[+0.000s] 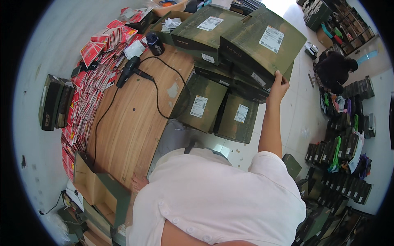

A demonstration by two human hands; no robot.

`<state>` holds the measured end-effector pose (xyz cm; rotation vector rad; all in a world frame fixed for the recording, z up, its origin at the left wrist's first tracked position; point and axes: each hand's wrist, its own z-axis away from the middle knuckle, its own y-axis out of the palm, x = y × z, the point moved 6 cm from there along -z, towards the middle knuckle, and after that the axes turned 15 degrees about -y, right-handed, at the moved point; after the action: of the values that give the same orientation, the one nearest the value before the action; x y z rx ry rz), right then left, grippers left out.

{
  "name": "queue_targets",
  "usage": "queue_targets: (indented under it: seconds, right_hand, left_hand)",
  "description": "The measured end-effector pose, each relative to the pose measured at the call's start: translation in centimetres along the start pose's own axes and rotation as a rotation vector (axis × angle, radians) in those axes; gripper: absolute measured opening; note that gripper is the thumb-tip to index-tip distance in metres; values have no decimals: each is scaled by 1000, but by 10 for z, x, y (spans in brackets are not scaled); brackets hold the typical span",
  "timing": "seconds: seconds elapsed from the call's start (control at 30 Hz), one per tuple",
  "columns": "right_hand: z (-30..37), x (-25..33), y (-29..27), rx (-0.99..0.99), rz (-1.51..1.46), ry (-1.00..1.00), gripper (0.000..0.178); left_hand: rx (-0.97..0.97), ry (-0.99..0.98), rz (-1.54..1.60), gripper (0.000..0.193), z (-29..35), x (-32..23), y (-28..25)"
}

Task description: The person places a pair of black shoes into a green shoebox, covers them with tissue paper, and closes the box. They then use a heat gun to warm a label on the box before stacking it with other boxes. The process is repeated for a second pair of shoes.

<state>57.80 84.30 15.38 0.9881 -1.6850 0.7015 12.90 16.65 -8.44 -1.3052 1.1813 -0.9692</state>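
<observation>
My right hand (278,87) reaches out to the far right and grips the near corner of a dark green cardboard box (248,33). That box carries a white label on top and sits tilted above other boxes of its kind. Beside it on the left is a similar green box (186,28). Below them two more labelled boxes, one on the left (209,96) and one on the right (247,106), lie side by side. My left hand (140,181) rests on the near edge of the wooden table (135,123), fingers spread, partly hidden by my white shirt.
On the table lie a black hair dryer (130,70) with a looping cord and a dark bottle (155,44). Red printed cards (84,104) are heaped along the wall. An opened green box (102,186) stands at the near left. Another person (333,69) sits among stacked boxes at right.
</observation>
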Motion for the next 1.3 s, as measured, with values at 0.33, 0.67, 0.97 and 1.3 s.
queue_targets:
  seconds: [0.33, 0.67, 0.97, 1.3]
  right_hand:
    - [20, 19, 9, 540, -474, 591, 84]
    - [157, 78, -7, 356, -591, 590, 59]
    - [334, 137, 0, 616, -500, 749, 59]
    - [524, 136, 61, 1157, -269, 1128, 54]
  left_hand:
    - [104, 8, 84, 67, -5, -5, -23]
    - [225, 141, 330, 62, -27, 4, -26]
    - [659, 336, 681, 39, -60, -18, -57]
    - [771, 20, 1176, 51, -117, -8, -75]
